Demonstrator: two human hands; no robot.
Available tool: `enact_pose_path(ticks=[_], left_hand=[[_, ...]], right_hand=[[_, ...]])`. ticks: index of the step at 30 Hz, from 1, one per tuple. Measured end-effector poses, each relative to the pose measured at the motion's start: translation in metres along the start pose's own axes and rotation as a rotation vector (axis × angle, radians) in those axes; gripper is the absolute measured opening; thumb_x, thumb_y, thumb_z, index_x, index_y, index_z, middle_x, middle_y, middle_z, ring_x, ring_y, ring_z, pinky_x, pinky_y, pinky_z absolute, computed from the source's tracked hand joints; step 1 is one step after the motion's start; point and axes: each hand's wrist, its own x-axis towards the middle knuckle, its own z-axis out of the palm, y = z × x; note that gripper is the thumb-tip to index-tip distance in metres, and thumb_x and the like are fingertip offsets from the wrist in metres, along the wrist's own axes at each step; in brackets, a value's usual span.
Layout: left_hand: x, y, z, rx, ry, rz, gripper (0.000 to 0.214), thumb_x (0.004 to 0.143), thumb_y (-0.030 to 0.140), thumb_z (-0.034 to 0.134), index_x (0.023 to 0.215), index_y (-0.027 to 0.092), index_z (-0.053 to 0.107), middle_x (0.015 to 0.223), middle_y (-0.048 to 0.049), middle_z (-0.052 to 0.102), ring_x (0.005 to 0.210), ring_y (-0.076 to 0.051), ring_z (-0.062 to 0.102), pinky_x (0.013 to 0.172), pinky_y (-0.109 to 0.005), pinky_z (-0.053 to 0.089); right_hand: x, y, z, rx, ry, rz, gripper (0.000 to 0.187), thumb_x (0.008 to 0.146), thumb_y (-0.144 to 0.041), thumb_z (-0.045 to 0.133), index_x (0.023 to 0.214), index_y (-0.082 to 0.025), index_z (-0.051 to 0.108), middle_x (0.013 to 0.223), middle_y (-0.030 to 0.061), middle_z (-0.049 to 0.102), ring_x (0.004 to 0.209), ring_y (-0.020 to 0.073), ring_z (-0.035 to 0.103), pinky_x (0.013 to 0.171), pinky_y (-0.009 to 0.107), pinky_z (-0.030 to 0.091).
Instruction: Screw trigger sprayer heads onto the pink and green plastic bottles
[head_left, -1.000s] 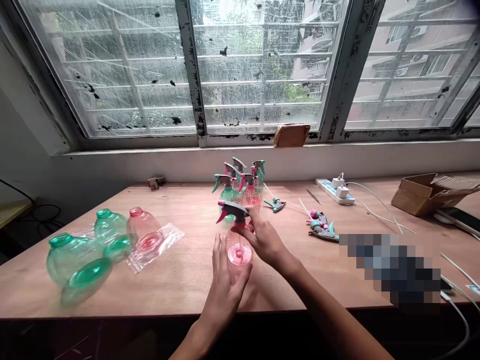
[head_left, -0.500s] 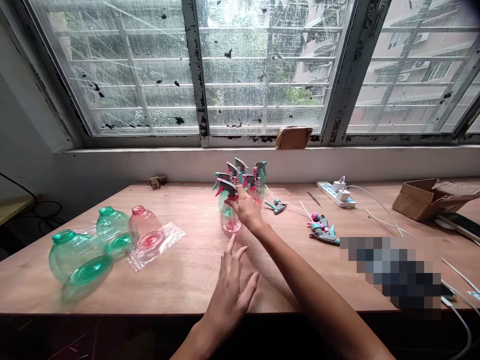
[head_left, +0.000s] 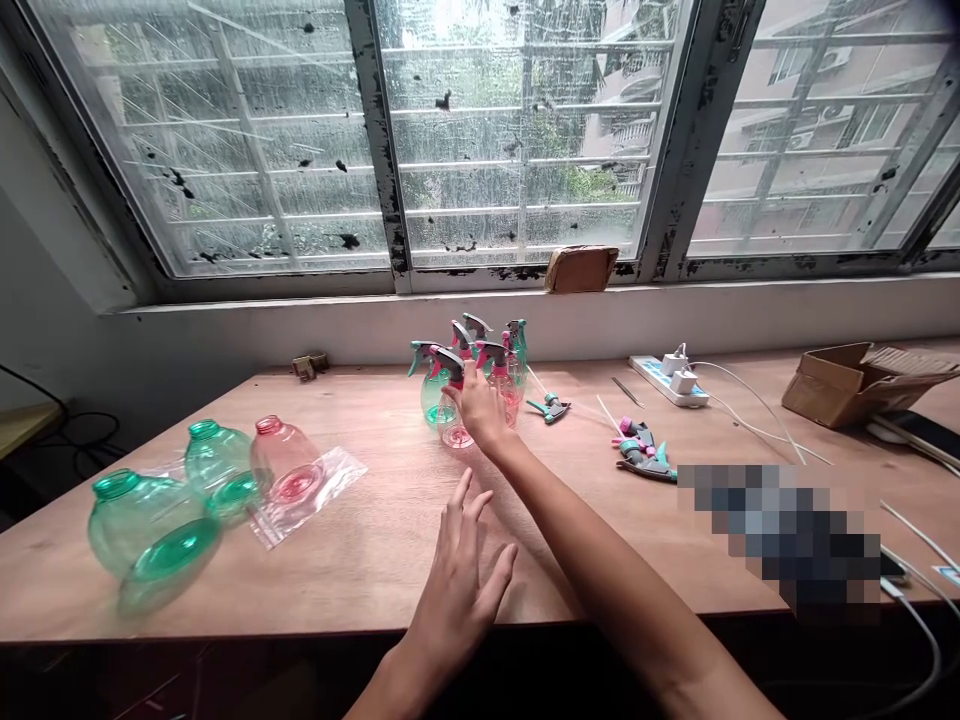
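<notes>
My right hand (head_left: 484, 410) is closed around the neck area of a clear pink spray bottle (head_left: 457, 437) with a grey and pink trigger head. This bottle stands at the front of a cluster of spray bottles near the wall. A green spray bottle (head_left: 436, 400) is just left of it, and another pink spray bottle (head_left: 510, 392) is behind my right hand. My left hand (head_left: 463, 565) hovers over the table's front part, fingers spread, holding nothing.
Two green bottle bodies (head_left: 150, 520) and a pink bottle body (head_left: 281, 462) stand left beside a plastic bag (head_left: 330, 480). Loose trigger heads (head_left: 645, 455), a power strip (head_left: 667, 380) and an open cardboard box (head_left: 847, 390) lie right. A blurred patch covers something front right.
My right hand has moved the pink spray bottle slightly farther back, closer in among the others. The green bottle beside it sits a little more left. My left hand stays about where it was.
</notes>
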Motion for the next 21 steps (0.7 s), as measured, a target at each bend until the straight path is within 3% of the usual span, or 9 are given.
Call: enact_pose_path(ticks=[11,15,18,21], left_hand=[[0.0,0.002,-0.003,-0.097,0.001,-0.016,0.051,0.103,0.024,0.054,0.15,0.032,0.034,0.17,-0.0121,0.022,0.159,-0.033,0.022,0.126,-0.061,0.028],[0.006,-0.004,-0.009,-0.301,0.044,-0.159,0.047,0.104,0.033,0.055,0.147,0.03,0.04,0.168,-0.0125,0.029,0.155,-0.034,0.032,0.123,-0.057,0.036],[0.021,-0.019,-0.035,-0.294,0.204,-0.228,0.048,0.102,0.039,0.056,0.146,0.027,0.041,0.165,-0.0134,0.036,0.147,-0.035,0.045,0.119,-0.056,0.042],[0.04,-0.043,-0.087,0.098,0.579,-0.112,0.056,0.099,0.04,0.064,0.147,0.024,0.041,0.165,-0.0119,0.035,0.154,-0.034,0.032,0.129,-0.054,0.025]], right_hand=[[0.012,-0.008,0.004,-0.152,-0.055,0.041,0.063,0.109,-0.049,0.042,0.156,-0.011,0.027,0.113,0.0267,0.073,0.103,0.0345,0.076,0.083,0.043,0.059],[0.013,-0.008,0.004,-0.15,-0.093,0.035,0.064,0.11,-0.047,0.042,0.157,-0.007,0.025,0.112,0.0268,0.075,0.103,0.0335,0.076,0.083,0.042,0.059],[0.015,-0.008,0.002,-0.143,-0.114,0.045,0.064,0.11,-0.046,0.041,0.158,-0.007,0.023,0.114,0.0273,0.075,0.103,0.0327,0.076,0.082,0.042,0.06],[0.018,-0.008,0.001,-0.136,-0.128,0.05,0.064,0.11,-0.044,0.042,0.158,-0.007,0.024,0.114,0.0268,0.075,0.104,0.0324,0.076,0.083,0.041,0.06]])
